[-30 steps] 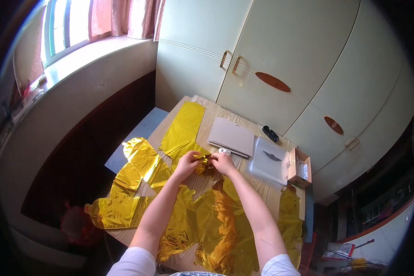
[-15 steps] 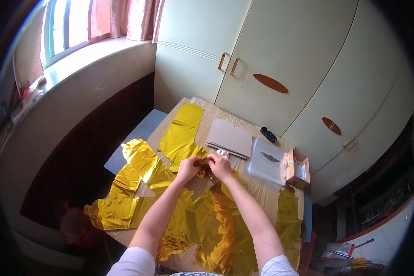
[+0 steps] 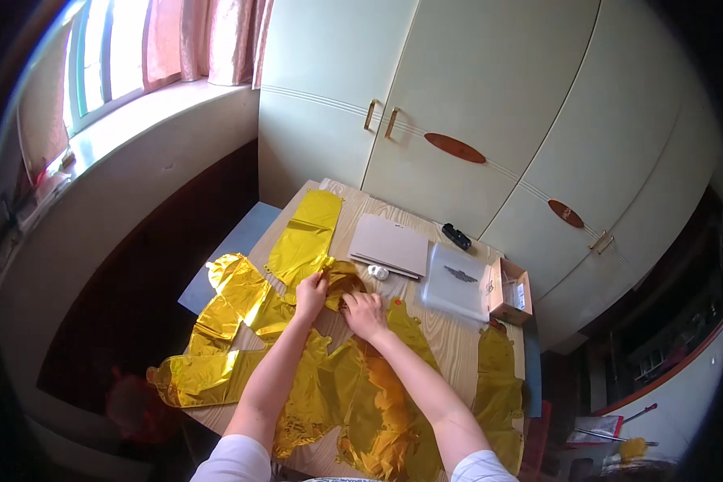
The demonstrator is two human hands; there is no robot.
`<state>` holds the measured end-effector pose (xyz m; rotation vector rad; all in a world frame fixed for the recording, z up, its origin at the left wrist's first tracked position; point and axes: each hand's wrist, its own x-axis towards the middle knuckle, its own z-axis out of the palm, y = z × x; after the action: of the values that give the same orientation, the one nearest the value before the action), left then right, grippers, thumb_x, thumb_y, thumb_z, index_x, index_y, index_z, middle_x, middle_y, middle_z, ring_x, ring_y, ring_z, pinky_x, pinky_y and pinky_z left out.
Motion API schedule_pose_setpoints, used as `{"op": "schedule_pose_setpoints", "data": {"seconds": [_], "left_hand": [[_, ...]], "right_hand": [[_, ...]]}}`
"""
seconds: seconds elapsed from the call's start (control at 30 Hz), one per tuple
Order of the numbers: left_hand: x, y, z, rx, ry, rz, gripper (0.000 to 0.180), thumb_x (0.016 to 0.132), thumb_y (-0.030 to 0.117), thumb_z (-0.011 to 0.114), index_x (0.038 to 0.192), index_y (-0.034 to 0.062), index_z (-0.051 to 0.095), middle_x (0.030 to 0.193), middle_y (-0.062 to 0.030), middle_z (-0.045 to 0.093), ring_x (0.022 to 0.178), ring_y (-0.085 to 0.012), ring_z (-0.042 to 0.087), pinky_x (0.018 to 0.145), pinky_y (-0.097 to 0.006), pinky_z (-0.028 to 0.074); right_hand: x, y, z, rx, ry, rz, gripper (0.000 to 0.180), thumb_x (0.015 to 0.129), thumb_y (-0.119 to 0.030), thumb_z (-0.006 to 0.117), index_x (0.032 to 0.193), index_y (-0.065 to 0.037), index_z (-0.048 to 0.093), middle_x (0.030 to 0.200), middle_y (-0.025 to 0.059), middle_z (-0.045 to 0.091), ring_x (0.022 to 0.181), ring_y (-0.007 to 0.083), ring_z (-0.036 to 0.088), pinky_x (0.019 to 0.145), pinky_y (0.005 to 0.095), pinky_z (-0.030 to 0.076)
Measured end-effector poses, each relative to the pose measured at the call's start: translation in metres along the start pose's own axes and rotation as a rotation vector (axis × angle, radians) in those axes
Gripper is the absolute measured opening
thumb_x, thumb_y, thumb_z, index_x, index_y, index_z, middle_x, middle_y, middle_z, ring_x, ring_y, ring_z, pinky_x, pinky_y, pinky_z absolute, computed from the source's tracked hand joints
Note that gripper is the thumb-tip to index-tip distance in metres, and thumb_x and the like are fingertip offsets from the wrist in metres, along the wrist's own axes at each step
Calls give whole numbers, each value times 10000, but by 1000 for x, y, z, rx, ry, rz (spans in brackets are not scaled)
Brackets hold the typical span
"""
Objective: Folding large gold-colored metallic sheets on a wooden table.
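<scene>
Both hands, left (image 3: 311, 291) and right (image 3: 365, 312), pinching crinkled gold foil (image 3: 339, 279) on table (image 3: 450, 337); likely to tear if tugged apart.

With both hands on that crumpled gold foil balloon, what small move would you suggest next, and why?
Probably smooth it flat toward the table edge. The left hand pinches the gold foil balloon while the right hand presses it, and it looks bunched, unlike the flat balloon beyond.
</scene>
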<state>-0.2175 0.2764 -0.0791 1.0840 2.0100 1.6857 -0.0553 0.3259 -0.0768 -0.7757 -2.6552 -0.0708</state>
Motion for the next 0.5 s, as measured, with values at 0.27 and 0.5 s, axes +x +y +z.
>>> {"op": "schedule_pose_setpoints", "data": {"seconds": [0.27,0.5], "left_hand": [[13,-18,5,-65,60,-1,260,895,245,611,885,-13,647,704,-198,618,642,-267,599,618,-379,463],[85,77,-73,344,188,412,181,871,227,596,882,53,643,817,-222,644,795,-437,618,665,-506,484]], "right_hand": [[6,-17,-16,-75,-248,285,477,937,-412,466,1356,-186,495,1458,118,424,1418,302,259,1082,592,160],[7,-21,-20,-104,-453,344,537,990,-403,329,1492,-215,309,1563,97,257,1461,302,159,1124,627,92]]}}
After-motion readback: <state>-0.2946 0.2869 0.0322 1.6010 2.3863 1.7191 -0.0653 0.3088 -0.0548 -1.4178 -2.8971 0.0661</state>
